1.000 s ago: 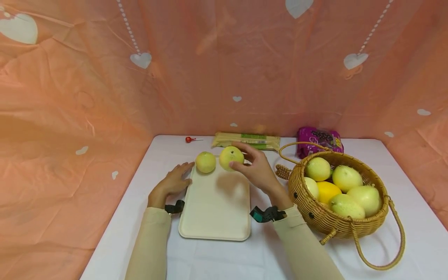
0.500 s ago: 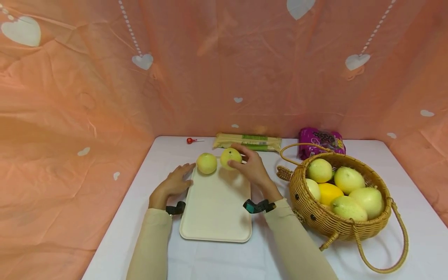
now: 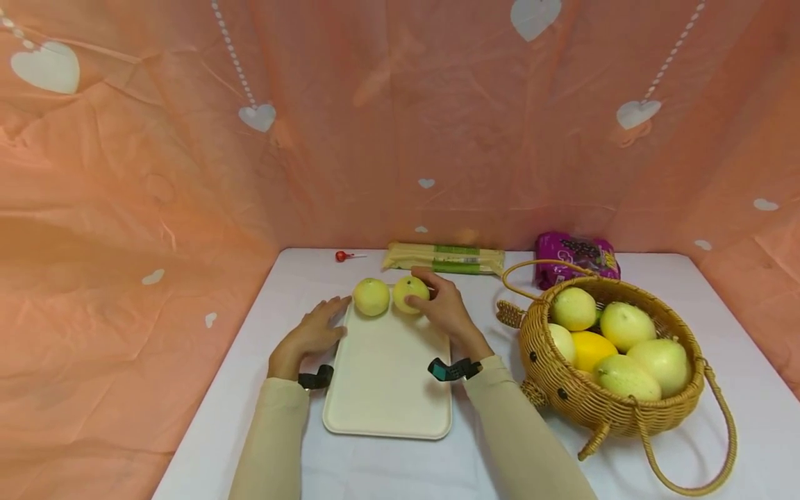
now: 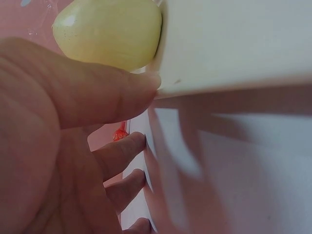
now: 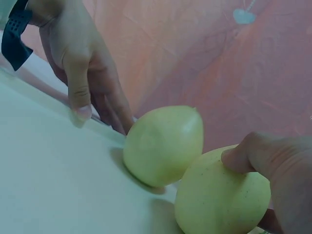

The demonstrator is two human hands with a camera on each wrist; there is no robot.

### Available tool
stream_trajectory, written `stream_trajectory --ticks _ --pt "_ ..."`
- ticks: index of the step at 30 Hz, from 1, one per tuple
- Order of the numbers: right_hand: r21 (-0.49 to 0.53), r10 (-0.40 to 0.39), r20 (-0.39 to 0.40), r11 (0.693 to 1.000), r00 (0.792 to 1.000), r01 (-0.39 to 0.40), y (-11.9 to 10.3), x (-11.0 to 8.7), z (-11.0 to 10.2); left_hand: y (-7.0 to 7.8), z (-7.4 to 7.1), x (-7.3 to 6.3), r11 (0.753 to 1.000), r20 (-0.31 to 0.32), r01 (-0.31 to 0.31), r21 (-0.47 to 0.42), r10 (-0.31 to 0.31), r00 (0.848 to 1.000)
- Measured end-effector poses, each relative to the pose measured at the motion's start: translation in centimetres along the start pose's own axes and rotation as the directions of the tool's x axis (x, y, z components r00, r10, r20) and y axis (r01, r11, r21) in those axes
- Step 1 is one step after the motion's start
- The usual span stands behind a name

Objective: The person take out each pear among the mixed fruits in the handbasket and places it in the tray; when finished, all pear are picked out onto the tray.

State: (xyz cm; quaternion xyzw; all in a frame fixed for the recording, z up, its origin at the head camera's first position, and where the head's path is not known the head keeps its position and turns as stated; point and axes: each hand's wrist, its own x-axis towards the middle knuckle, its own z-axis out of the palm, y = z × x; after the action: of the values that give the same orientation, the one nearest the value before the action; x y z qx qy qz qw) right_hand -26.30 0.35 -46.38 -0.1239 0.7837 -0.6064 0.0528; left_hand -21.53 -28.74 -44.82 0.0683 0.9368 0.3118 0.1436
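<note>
The right hand [image 3: 446, 309] has come lower over the past second, bringing the held fruit [image 3: 406, 292] down to the far end of the tray [image 3: 390, 389], level with the resting fruit [image 3: 371, 297] and just beside it. In the head view only a narrow gap parts the two; in the right wrist view the held one overlaps its neighbour, so contact between them cannot be told. Its shadow lies closer beneath it now, which suggests that lowering is nearly done, though whether it bears on the tray is unclear.

The right grip is closed around the fruit, thumb on the near side and fingers behind, so release has not come yet. The left hand [image 3: 312, 332] has hold of nothing: its fingers are extended and spread along the tray's left side, with the thumb at the rim. It has hardly shifted, and seems to steady that edge.

The wicker basket [image 3: 584, 410], which has more fruit inside, stands on the desk [image 3: 212, 437] to the right, well apart from the resting fruit.
</note>
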Motion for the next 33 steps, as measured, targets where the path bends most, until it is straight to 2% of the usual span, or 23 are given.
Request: stream_trajectory --ticks 5,14,18,22,25,28,33 --pt "0.009 0.040 -0.019 0.999 0.999 -0.040 0.4 0.3 0.3 0.0 0.0 -0.1 1.000 -0.003 0.002 0.002 -0.002 1.000" --pt "0.064 0.032 -0.005 0.997 0.999 -0.031 1.1 0.6 0.7 -0.1 0.1 0.2 1.000 -0.008 -0.006 0.006 0.006 1.000" --pt "0.015 0.014 -0.049 1.000 0.999 -0.013 0.9 0.1 0.8 -0.3 0.1 -0.1 1.000 -0.006 0.006 -0.009 -0.006 1.000" --pt "-0.048 -0.044 -0.109 0.998 0.993 0.039 -0.4 -1.4 0.3 -0.1 0.3 -0.1 0.999 -0.002 0.027 -0.022 -0.027 1.000" --pt "-0.042 -0.094 -0.108 0.995 0.990 0.090 -2.1 -2.9 -0.2 0.0 0.4 -0.2 1.000 -0.002 0.028 -0.015 -0.028 1.000" --pt "0.001 -0.161 -0.071 0.987 0.984 0.162 -4.2 -4.6 -0.5 0.1 0.4 -0.3 1.000 -0.008 0.007 0.006 -0.006 1.000" --pt "0.018 -0.259 0.025 0.966 0.965 0.259 -7.8 -7.9 -1.6 -0.1 0.2 -0.2 1.000 -0.014 0.009 0.004 -0.009 1.000"
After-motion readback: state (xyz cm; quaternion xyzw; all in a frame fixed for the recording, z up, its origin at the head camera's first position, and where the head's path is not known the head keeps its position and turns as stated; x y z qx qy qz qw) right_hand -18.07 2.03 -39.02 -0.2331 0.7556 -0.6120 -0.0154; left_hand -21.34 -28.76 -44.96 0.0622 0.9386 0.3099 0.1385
